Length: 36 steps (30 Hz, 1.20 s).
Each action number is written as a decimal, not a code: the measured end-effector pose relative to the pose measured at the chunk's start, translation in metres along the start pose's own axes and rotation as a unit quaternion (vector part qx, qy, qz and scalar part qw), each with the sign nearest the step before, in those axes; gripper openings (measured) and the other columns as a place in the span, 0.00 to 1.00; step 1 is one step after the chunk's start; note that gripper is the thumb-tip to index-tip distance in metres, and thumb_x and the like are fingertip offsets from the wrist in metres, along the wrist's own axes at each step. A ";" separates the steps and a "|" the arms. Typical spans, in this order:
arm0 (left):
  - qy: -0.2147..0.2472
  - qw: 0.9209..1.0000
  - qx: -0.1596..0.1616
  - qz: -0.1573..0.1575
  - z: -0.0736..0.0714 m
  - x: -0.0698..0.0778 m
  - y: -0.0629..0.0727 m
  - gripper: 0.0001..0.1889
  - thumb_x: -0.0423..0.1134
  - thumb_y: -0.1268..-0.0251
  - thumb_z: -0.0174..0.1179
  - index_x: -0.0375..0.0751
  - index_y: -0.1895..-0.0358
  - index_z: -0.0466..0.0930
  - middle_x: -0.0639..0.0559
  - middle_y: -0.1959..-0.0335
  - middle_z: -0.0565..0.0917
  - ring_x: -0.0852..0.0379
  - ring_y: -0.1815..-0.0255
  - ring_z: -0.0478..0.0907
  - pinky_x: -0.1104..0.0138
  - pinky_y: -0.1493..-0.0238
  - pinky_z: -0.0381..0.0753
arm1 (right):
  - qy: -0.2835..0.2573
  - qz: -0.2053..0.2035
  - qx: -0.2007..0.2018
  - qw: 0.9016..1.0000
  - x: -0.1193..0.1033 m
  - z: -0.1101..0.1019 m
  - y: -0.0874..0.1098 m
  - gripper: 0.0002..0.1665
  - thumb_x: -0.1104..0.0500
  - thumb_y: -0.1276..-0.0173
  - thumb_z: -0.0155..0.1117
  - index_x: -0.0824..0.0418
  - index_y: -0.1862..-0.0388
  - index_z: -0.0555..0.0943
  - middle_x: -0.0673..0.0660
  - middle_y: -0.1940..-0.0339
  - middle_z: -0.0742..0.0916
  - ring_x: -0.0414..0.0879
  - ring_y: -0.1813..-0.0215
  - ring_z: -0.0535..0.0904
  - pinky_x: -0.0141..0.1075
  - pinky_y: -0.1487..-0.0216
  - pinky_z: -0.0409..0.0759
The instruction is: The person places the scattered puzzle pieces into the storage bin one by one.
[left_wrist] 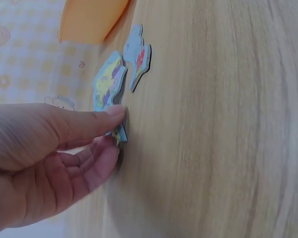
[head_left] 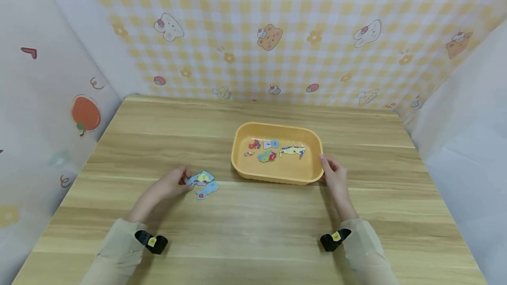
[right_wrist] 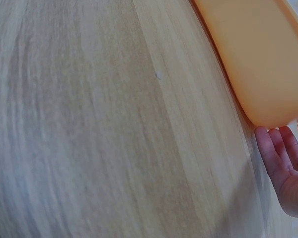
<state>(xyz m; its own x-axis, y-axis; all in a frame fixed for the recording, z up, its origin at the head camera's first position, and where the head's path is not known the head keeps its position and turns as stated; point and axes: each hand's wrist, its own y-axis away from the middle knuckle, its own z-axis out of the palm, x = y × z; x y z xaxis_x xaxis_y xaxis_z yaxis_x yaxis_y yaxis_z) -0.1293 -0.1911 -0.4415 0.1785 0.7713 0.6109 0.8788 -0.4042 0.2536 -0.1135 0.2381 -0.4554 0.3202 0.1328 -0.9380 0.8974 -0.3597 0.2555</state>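
Note:
At the left of the table, my left hand (head_left: 174,182) pinches the edge of a blue-and-yellow puzzle piece (head_left: 203,178) between thumb and fingers. The left wrist view shows the thumb on top of that piece and the fingers curled beside it. Just in front of it lies a second, light-blue puzzle piece (head_left: 207,190) with a small red patch. My right hand (head_left: 335,175) holds the right end of a shallow yellow tray (head_left: 277,176), thumb at the rim and fingers against the outer wall. Several puzzle pieces (head_left: 267,156) lie flat inside the tray.
The wood-grain table (head_left: 253,232) meets a yellow-checked cloth backdrop (head_left: 245,56) behind the tray. White printed cloth (head_left: 47,100) hangs on the left, and another pale sheet (head_left: 467,100) on the right.

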 end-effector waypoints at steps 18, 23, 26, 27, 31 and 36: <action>0.052 0.998 0.029 0.007 -0.005 -0.007 0.002 0.05 0.29 0.39 0.53 0.29 0.61 0.73 0.41 0.65 0.79 0.51 0.62 0.76 0.61 0.60 0.78 | -0.003 0.003 0.003 1.000 0.003 0.000 0.000 0.31 0.43 0.35 0.53 0.66 0.46 0.74 0.45 0.70 0.80 0.33 0.76 0.77 0.25 0.75 0.79; 0.063 0.997 0.045 0.015 -0.006 -0.005 0.000 0.06 0.29 0.38 0.53 0.29 0.60 0.73 0.40 0.64 0.80 0.51 0.61 0.76 0.61 0.58 0.78 | -0.005 0.002 0.002 1.000 0.003 0.000 -0.001 0.31 0.43 0.34 0.53 0.67 0.45 0.74 0.45 0.71 0.80 0.32 0.76 0.77 0.25 0.75 0.79; 0.078 0.995 0.056 0.017 -0.007 -0.004 -0.001 0.07 0.29 0.38 0.53 0.29 0.59 0.73 0.40 0.64 0.80 0.51 0.60 0.76 0.61 0.58 0.79 | -0.005 0.000 0.001 1.000 0.003 -0.001 -0.001 0.31 0.43 0.34 0.53 0.68 0.45 0.73 0.45 0.71 0.80 0.32 0.77 0.77 0.25 0.75 0.79; 0.082 0.995 0.059 0.020 -0.007 -0.003 -0.002 0.07 0.29 0.38 0.53 0.29 0.59 0.73 0.40 0.64 0.79 0.50 0.61 0.76 0.61 0.58 0.79 | -0.005 0.000 0.002 1.000 0.003 -0.001 -0.001 0.31 0.43 0.34 0.53 0.68 0.45 0.74 0.45 0.71 0.80 0.32 0.77 0.77 0.25 0.75 0.79; 0.088 0.993 0.070 0.024 -0.009 -0.001 -0.005 0.09 0.29 0.38 0.53 0.26 0.57 0.73 0.38 0.63 0.79 0.48 0.60 0.76 0.58 0.56 0.79 | -0.001 0.001 0.001 1.000 0.003 0.000 -0.001 0.31 0.43 0.34 0.52 0.67 0.44 0.73 0.45 0.69 0.80 0.32 0.76 0.77 0.25 0.75 0.79; 0.082 0.994 0.076 0.017 -0.012 0.004 -0.009 0.11 0.30 0.36 0.52 0.26 0.54 0.72 0.38 0.61 0.79 0.47 0.58 0.76 0.56 0.54 0.78 | 0.002 0.002 0.001 1.000 0.001 0.000 -0.001 0.31 0.43 0.34 0.52 0.67 0.44 0.73 0.46 0.68 0.79 0.32 0.75 0.77 0.25 0.74 0.79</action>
<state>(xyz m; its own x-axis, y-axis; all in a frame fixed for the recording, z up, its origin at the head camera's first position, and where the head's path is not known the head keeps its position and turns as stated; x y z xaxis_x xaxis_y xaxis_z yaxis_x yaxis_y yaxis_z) -0.1420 -0.1904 -0.4329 0.1450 0.6638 0.7338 0.9323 -0.3400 0.1233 -0.1137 0.2387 -0.4569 0.3256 0.1355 -0.9358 0.8957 -0.3613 0.2594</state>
